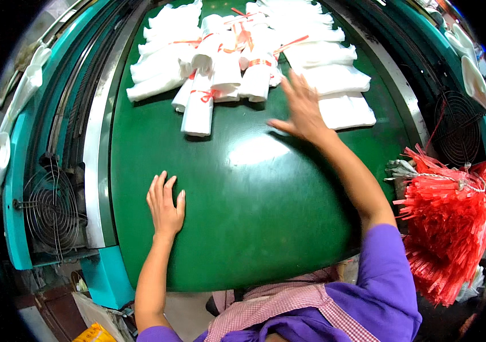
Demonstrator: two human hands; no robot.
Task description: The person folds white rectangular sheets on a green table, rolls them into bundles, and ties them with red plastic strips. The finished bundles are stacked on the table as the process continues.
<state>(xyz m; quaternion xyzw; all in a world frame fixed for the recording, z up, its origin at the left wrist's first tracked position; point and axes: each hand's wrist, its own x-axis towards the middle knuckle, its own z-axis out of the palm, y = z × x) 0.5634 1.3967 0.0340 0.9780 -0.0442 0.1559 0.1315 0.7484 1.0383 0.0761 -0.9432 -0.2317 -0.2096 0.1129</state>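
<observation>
My left hand [166,204] rests on the green tabletop [243,228], holding nothing, its fingers loosely spread. Farther out, my right hand [302,108] reaches forward with fingers apart, a little blurred. It is beside a stack of flat white plastic bundles [345,111] at the right, and I cannot tell whether it touches them. Left of it lies a pile of white rolls tied with red ribbon [256,74]. The nearest tied roll [198,108] points toward me. Another row of flat white bundles [160,74] lies at the far left.
A thick bunch of red plastic strips [445,228] hangs at the right edge. Teal machine frames with metal rails flank the green surface. Round wire guards [53,208] sit at the left, with a similar guard [457,128] at the right. A yellow package [96,333] is at lower left.
</observation>
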